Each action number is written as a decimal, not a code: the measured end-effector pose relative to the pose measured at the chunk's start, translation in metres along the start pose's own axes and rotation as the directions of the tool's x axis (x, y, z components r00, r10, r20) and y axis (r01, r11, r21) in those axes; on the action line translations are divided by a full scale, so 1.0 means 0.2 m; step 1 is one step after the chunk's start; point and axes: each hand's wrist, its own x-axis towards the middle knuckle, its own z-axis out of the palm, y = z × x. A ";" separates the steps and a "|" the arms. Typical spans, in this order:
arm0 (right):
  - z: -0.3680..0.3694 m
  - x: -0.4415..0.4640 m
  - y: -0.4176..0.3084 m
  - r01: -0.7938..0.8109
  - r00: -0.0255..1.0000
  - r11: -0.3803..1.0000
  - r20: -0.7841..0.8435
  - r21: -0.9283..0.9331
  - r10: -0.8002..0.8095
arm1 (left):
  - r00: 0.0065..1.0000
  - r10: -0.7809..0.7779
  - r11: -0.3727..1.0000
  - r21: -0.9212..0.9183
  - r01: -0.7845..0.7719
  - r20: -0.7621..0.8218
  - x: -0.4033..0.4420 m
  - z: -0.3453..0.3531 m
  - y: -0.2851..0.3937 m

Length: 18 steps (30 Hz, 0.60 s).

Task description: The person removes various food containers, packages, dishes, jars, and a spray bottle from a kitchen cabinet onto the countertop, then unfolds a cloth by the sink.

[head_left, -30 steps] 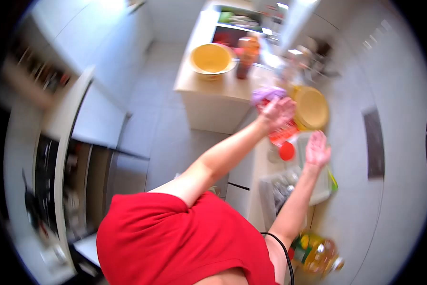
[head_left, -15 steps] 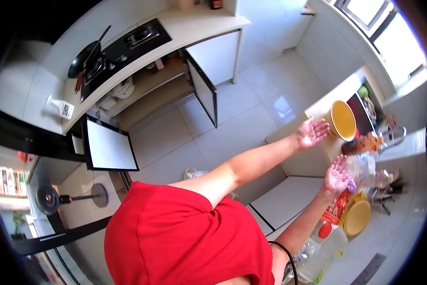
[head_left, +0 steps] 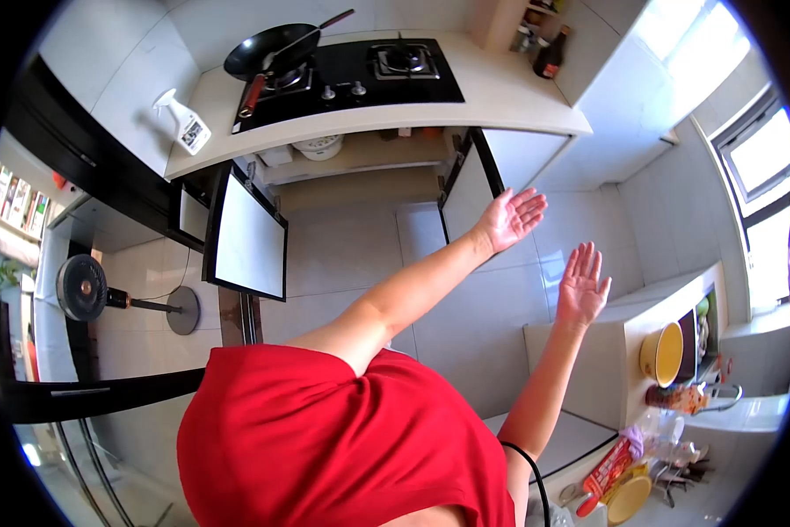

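Note:
My left hand [head_left: 511,221] is stretched out palm up, fingers extended, with nothing in it. It appears in front of an open cabinet door [head_left: 471,191] below the stove counter; I cannot tell whether they touch. To its right, my right hand [head_left: 582,288] is also open and palm up, fingers spread, holding nothing. Behind it shows the tiled floor [head_left: 474,307]. Both forearms reach forward from the red shirt [head_left: 342,430].
A black gas stove [head_left: 351,79] carries a wok [head_left: 263,53] with a utensil in it. A spray bottle [head_left: 184,121] stands left. Another cabinet door [head_left: 247,233] hangs open. At right, a yellow basin [head_left: 661,354] sits by the sink. A fan [head_left: 82,288] stands far left.
The view has swung left toward the stove. Both open hands have moved from beside the sink counter to in front of the cabinet and floor.

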 end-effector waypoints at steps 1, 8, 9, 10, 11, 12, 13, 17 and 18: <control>0.04 0.03 0.11 -0.040 0.999 0.999 0.015 0.013 0.040 | 0.998 0.052 0.998 0.028 -0.053 0.022 -0.04 0.01 0.11; 0.30 0.19 0.83 -0.349 0.933 0.937 0.089 -0.019 0.350 | 0.916 0.402 0.915 -0.024 -0.402 -0.009 -0.41 -0.03 0.81; 0.31 0.23 0.92 -0.386 0.915 0.922 0.110 -0.039 0.388 | 0.897 0.442 0.896 -0.041 -0.441 -0.003 -0.46 -0.05 0.89; 0.33 0.25 1.01 -0.433 0.890 0.900 0.133 -0.052 0.436 | 0.872 0.489 0.871 -0.045 -0.489 -0.022 -0.51 -0.06 0.97; 0.35 0.27 1.10 -0.471 0.867 0.881 0.156 -0.052 0.473 | 0.844 0.534 0.843 -0.050 -0.536 -0.042 -0.55 -0.06 1.04; 0.38 0.29 1.19 -0.510 0.844 0.858 0.159 -0.059 0.513 | 0.815 0.579 0.813 -0.047 -0.580 -0.037 -0.60 -0.07 1.10; 0.40 0.31 1.28 -0.551 0.817 0.832 0.160 -0.065 0.553 | 0.782 0.623 0.781 -0.042 -0.624 -0.034 -0.64 -0.08 1.16; 0.48 0.43 1.57 -0.700 0.680 0.707 0.206 -0.103 0.703 | 0.659 0.751 0.658 -0.038 -0.752 -0.047 -0.74 -0.06 1.35; 0.52 0.46 1.62 -0.719 0.654 0.683 0.206 -0.129 0.728 | 0.626 0.779 0.626 -0.012 -0.780 -0.031 -0.74 -0.07 1.40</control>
